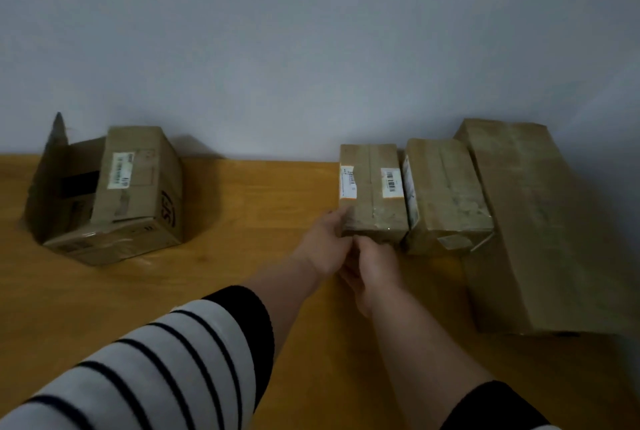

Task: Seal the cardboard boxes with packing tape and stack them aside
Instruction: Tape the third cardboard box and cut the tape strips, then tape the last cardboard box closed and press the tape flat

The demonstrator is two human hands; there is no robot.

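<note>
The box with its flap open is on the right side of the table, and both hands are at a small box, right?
Not quite. In the head view the box with its flap open sits on the table's left side. Both hands, left hand and right hand, are indeed at the small box.

Looks like a plain room in a home or small office being used as a packing spot. There's a wooden tabletop pushed right up to a bare pale wall filling the upper half of the frame, with worn cardboard shipping boxes carrying barcode labels lined up at right.
</note>
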